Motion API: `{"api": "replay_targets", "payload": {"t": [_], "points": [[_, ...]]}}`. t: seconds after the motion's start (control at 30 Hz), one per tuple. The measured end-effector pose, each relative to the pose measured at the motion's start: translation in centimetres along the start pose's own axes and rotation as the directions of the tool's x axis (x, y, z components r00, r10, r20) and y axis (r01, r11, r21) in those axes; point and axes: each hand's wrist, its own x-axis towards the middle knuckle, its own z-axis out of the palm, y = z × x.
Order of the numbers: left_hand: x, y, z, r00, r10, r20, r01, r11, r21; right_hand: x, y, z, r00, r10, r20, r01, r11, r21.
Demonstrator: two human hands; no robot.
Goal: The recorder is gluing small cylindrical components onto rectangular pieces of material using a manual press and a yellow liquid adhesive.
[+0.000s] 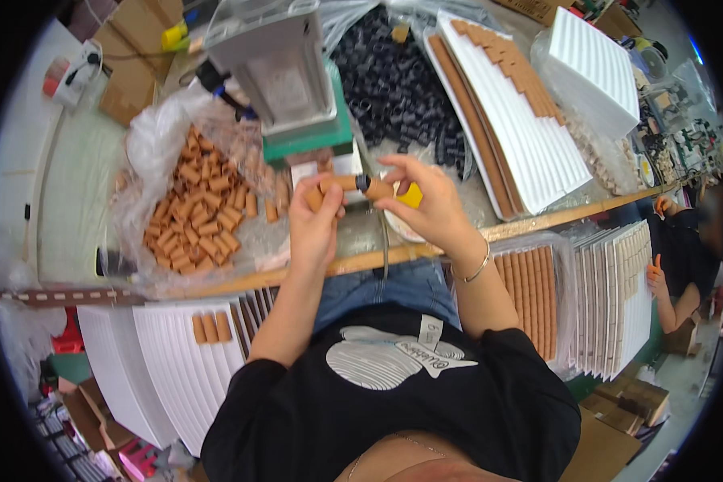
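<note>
Brown tubes are in my left hand (316, 215), which is closed; one tube (343, 183) sticks out to the right. Its end meets a short black ring (363, 182), or comes very close to it. Beyond the ring, my right hand (427, 201) pinches another brown tube (378, 190), its upper fingers raised and partly apart. Just past both hands stands a press-like machine (285, 72) with a grey body and a green base (309, 145). Behind the right hand is a round dish (402, 223) with a yellow middle.
Loose brown tubes (193, 217) fill a clear plastic bag on the left. Black rings (394, 88) lie heaped beyond the machine. White ribbed trays (538, 153) carry brown tubes on the right. More trays (177, 353) stand below the wooden table edge (353, 265). Another person's hand (656, 277) is far right.
</note>
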Motion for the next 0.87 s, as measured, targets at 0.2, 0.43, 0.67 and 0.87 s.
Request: {"api": "replay_targets", "payload": {"t": [0.2, 0.43, 0.67, 0.87], "points": [[-0.7, 1.6, -1.3, 0.985, 0.156, 0.08, -0.172, 0.945, 0.279, 0.1, 0.1, 0.9, 0.997, -0.063, 0.032, 0.065, 0.996, -0.06], [-0.9, 0.9, -2.6, 0.983, 0.1, 0.157, -0.165, 0.853, 0.495, -0.3, 0.8, 3.4, 0.969, -0.165, 0.182, 0.205, 0.951, -0.231], [4.8, 1.7, -4.4, 0.957, 0.146, 0.252, -0.283, 0.26, 0.923, 3.9, 2.9, 6.9, 0.987, 0.12, 0.103, -0.103, 0.982, -0.156], [2.9, 3.0, -9.0, 0.982, 0.11, 0.152, -0.164, 0.9, 0.405, 5.4, 3.6, 10.1, 0.991, 0.084, 0.107, -0.053, 0.963, -0.266]]}}
